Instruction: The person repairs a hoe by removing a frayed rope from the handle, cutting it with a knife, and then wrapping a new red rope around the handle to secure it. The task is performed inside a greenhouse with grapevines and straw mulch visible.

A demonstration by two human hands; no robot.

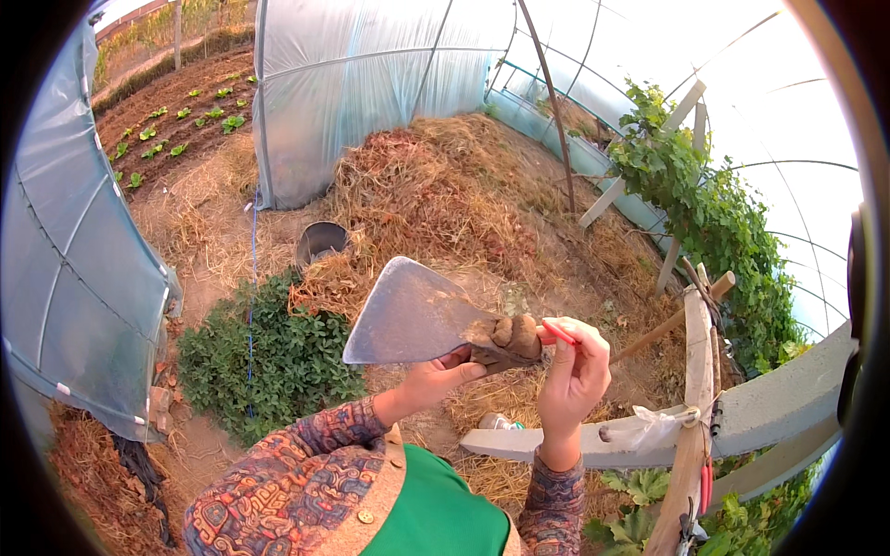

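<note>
A hoe head point(408, 315) with a broad, flat grey blade is raised in front of me, blade toward the left. My left hand point(443, 378) grips it from below, near the neck, thumb along the lower edge. Brown, dirt-coated wood point(515, 339) fills the socket end. Beside that end, my right hand point(573, 371) pinches a slim red stick-like thing point(558, 332) between thumb and fingers; its exact kind is unclear. A wooden pole point(663, 334) runs from behind my right hand toward the upper right; whether it joins the hoe is hidden.
A wooden post point(697, 357) and pale concrete beams point(769, 398) stand close on the right, with red-handled pliers point(705, 486) hanging there. Leafy green plants point(269, 357) grow at left near a black bucket point(322, 243). A straw heap point(436, 199) lies ahead, between plastic sheeting walls.
</note>
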